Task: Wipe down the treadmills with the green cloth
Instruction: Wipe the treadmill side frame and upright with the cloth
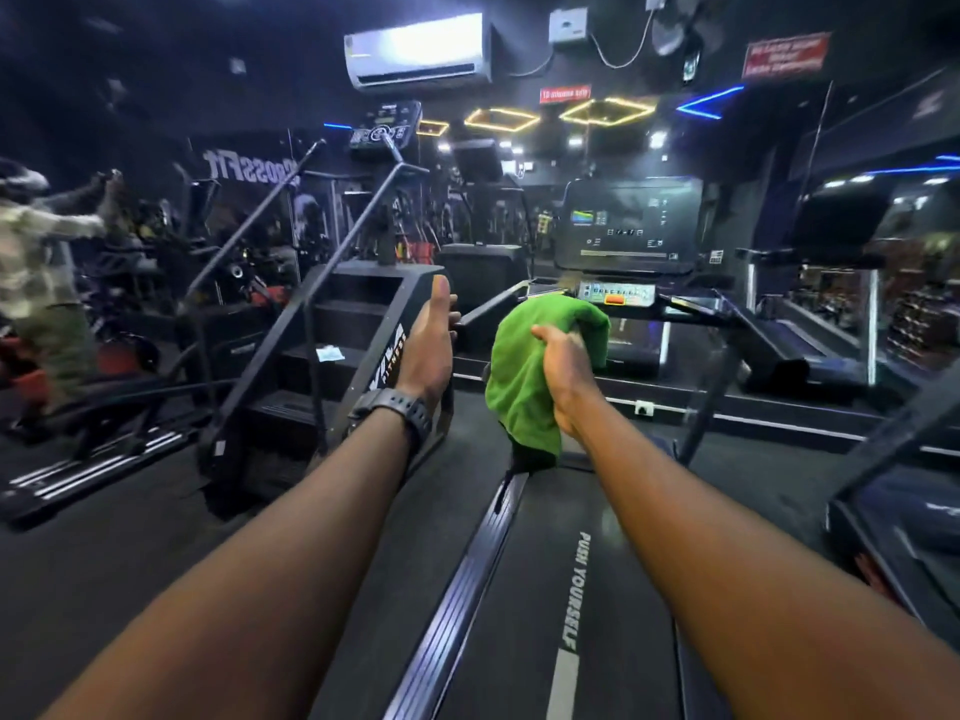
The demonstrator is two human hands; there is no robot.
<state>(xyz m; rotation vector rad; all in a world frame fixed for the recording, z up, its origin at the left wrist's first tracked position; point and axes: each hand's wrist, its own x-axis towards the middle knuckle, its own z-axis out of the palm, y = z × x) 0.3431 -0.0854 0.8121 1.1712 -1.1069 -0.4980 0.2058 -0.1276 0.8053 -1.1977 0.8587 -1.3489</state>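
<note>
A black treadmill (582, 589) stretches ahead of me, its belt printed "PUSH YOURSELF" and its console (631, 226) at the far end. My right hand (563, 368) is shut on the green cloth (519, 376), which hangs bunched above the belt's front, below the control panel (618, 293). My left hand (431, 340), with a black watch on its wrist, grips the left handrail (488, 309) of the treadmill, fingers curled around its end.
A black stair climber (343, 345) stands close on the left, beside my left arm. A second treadmill (831, 324) sits to the right, another frame (893, 459) nearer. A person in a checked shirt (36, 262) exercises at far left. Mirrors line the back wall.
</note>
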